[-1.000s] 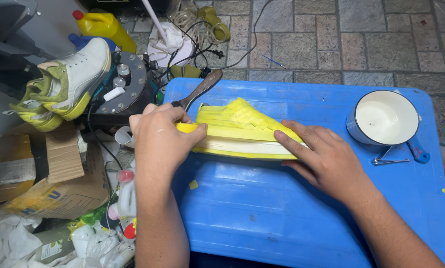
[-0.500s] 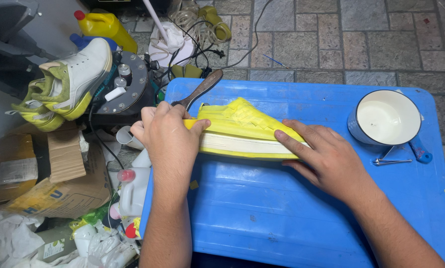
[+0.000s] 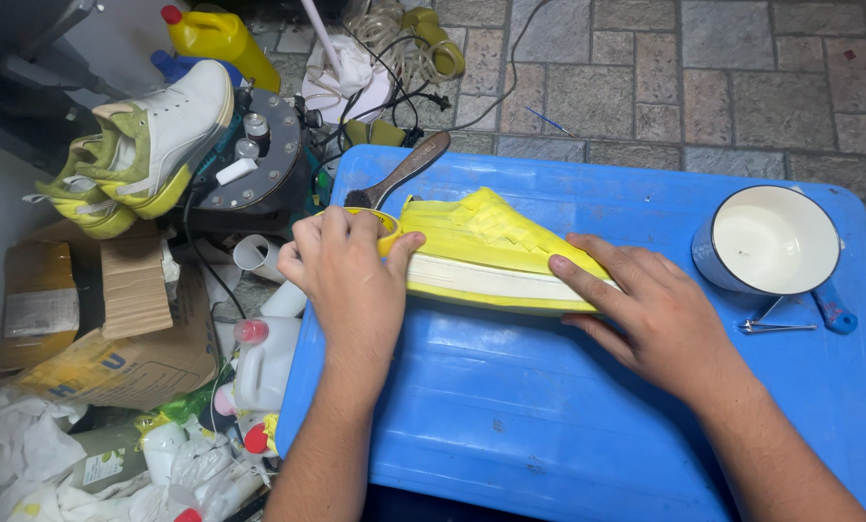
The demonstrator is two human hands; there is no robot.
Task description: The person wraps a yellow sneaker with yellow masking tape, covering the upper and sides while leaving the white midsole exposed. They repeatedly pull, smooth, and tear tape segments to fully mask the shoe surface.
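A shoe (image 3: 491,246) wrapped in yellow masking tape lies on its side on a blue plastic table (image 3: 568,416), its white sole edge facing me. My left hand (image 3: 346,266) grips a roll of yellow tape (image 3: 387,230) pressed against the shoe's heel end. My right hand (image 3: 646,314) rests flat on the toe end, fingers spread over the taped upper. A brown-handled brush (image 3: 404,169) lies just behind the heel.
A white-and-blue enamel mug (image 3: 776,246) and small metal tweezers (image 3: 776,326) sit at the table's right. Left of the table: a white and green sneaker (image 3: 153,145) on a round machine, cardboard boxes (image 3: 104,319), bottles, a yellow jug (image 3: 216,37), cables.
My left hand has shifted slightly right and back along the heel with the tape roll. The right hand stays on the toe end.
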